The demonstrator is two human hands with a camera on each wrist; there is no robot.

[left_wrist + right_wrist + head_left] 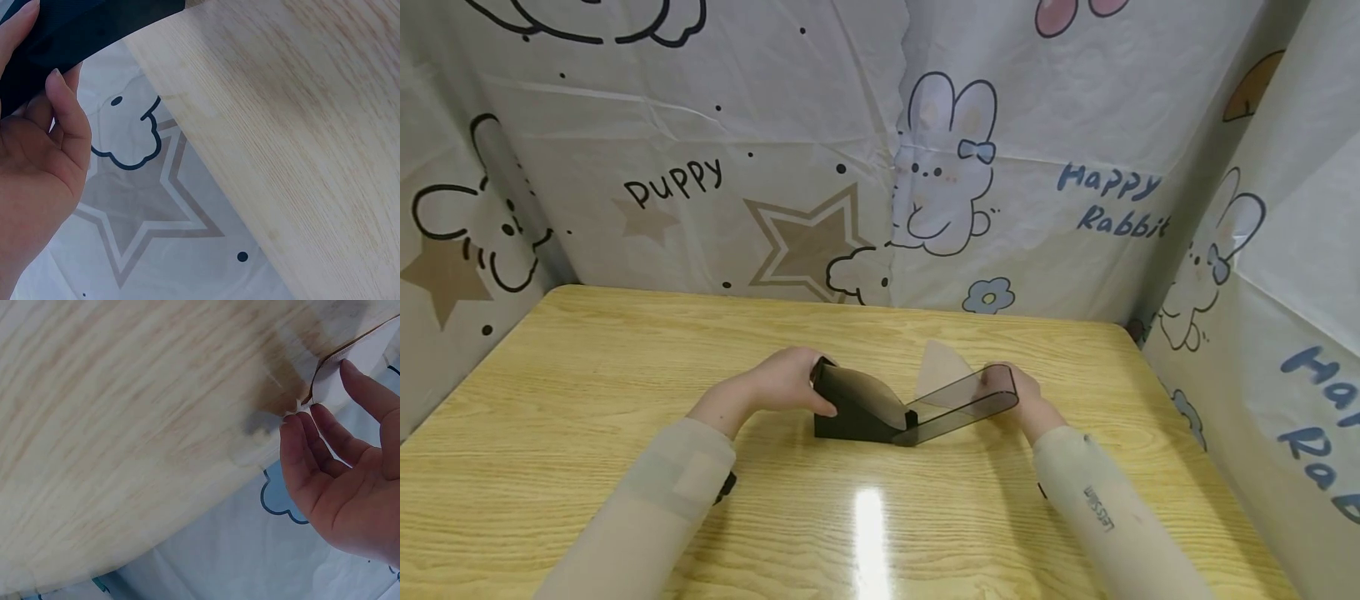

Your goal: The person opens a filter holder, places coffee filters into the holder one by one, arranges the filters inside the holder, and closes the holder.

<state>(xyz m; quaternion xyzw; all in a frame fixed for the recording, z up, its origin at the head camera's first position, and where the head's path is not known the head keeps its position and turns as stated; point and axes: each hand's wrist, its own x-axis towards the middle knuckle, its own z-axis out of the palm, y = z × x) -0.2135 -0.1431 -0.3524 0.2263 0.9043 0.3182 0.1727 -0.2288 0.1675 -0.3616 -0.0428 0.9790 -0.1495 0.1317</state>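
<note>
A black wedge-shaped holder (853, 421) stands on the table, with a stack of brown paper filters (868, 392) inside. Its smoky see-through lid (958, 414) is swung down to the right. My left hand (786, 383) grips the holder's tall left end; in the left wrist view its fingers and thumb span the black body (94, 37). Behind the lid, my right hand (1028, 396) pinches a single paper filter (940, 367) by its edge, apart from the stack. The right wrist view shows thumb and fingers on that thin sheet (331, 381).
The wood-grain table (625, 358) runs back to a printed cloth (805, 150) with rabbits and stars, which also hangs along both sides. A bright reflection lies on the tabletop in front of the holder.
</note>
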